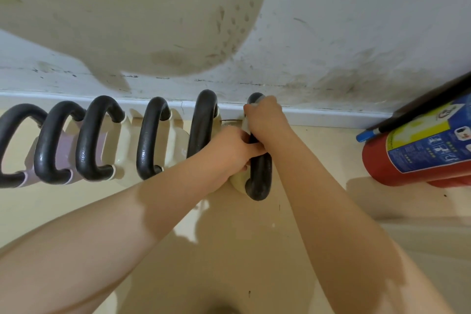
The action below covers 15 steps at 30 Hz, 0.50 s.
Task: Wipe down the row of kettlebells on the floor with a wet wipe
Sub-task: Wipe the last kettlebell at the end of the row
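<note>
Several kettlebells with black handles stand in a row on the floor along the wall. The rightmost kettlebell [258, 173] has a cream body and a black handle. My right hand [265, 117] is closed over the upper part of that handle, with a pale wet wipe [246, 123] pressed under its fingers. Lower on the same handle, my left hand [235, 146] grips it. The neighbouring kettlebell [201, 125] stands just left of my hands. Further left are more kettlebells [96, 140], cream and lilac.
A red fire extinguisher [418, 155] with a blue label lies on the floor at the right, close to the wall. A stained white wall with a baseboard [331, 115] runs behind the row. Beige floor [229, 250] stretches toward me.
</note>
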### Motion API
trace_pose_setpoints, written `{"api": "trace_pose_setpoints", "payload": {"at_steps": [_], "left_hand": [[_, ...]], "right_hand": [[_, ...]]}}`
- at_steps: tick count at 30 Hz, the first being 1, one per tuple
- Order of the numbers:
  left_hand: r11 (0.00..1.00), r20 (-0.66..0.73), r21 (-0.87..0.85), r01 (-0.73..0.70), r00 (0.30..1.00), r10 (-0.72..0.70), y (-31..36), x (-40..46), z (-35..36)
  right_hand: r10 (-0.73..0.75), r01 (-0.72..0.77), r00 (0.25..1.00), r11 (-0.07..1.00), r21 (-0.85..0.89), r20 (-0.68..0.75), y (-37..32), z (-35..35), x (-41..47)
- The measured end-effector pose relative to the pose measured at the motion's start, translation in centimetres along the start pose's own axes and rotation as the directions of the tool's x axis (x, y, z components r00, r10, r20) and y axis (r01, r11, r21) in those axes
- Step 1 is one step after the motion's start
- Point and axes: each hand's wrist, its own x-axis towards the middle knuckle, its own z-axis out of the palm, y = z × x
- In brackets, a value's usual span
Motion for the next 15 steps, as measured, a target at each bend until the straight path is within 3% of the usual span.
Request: {"api": "trace_pose_setpoints", "payload": {"at_steps": [3,5,8,11,15], "left_hand": [[1.0,-0.004,0.006,-0.011,1.0,0.011,-0.3,0.0,0.0],[1.0,0.001,0.014,-0.019,1.0,0.019,-0.5,0.2,-0.1],[0.999,0.0,0.038,-0.015,1.0,0.015,-0.7,0.5,-0.1],[0.998,0.01,0.054,-0.018,1.0,0.018,-0.7,0.7,-0.2],[0.999,0.056,0.052,-0.002,0.998,-0.001,-0.5,0.7,-0.5]], "right_hand": [[-0.153,0.153,0.988,0.988,-0.019,-0.012,0.5,0.0,-0.6],[-0.204,0.197,0.978,0.972,0.127,0.046,1.8,-0.6,-0.9],[-0.151,0.061,0.971,0.903,0.424,0.183,2.3,-1.5,-0.1],[-0.016,-0.131,0.972,0.793,0.595,0.235,2.4,-1.3,0.8],[-0.161,-0.048,0.954,0.751,0.658,0.253,3.5,-1.1,0.8]]}}
